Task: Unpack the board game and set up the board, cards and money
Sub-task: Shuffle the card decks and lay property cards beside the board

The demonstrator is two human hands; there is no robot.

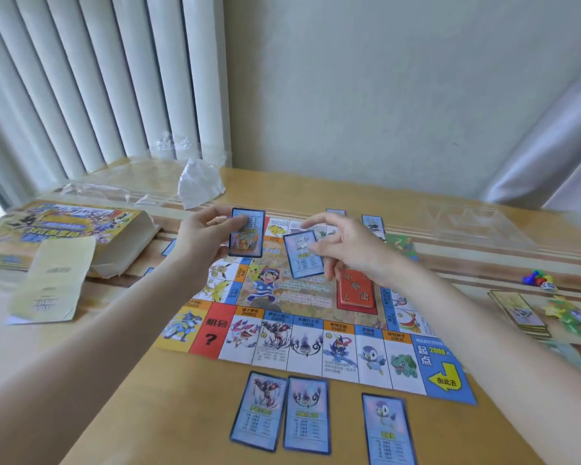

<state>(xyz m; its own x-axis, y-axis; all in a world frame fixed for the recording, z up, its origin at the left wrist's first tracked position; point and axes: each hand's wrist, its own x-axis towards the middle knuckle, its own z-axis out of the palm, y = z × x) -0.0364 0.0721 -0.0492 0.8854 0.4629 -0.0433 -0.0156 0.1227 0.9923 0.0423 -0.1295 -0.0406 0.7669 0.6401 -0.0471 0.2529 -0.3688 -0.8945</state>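
The paper game board point(316, 344) lies unfolded in the middle of the table. Above its far left part, my left hand point(200, 245) holds a small stack of blue cards point(247, 233) upright. My right hand point(348, 248) pinches a single blue card point(304, 255) over the board's middle. A red card deck point(356, 290) sits on the board, just under my right hand. Three blue cards point(307, 416) lie face up on the table along the board's near edge. More blue cards point(372, 226) lie past its far edge.
The game box point(67, 226) and a cream paper sheet point(52, 280) lie at the left. Crumpled clear wrap point(198, 182) sits at the back. At the right are a stack of money notes point(520, 312), coloured pieces with a die point(539, 280), and a clear plastic tray point(477, 223).
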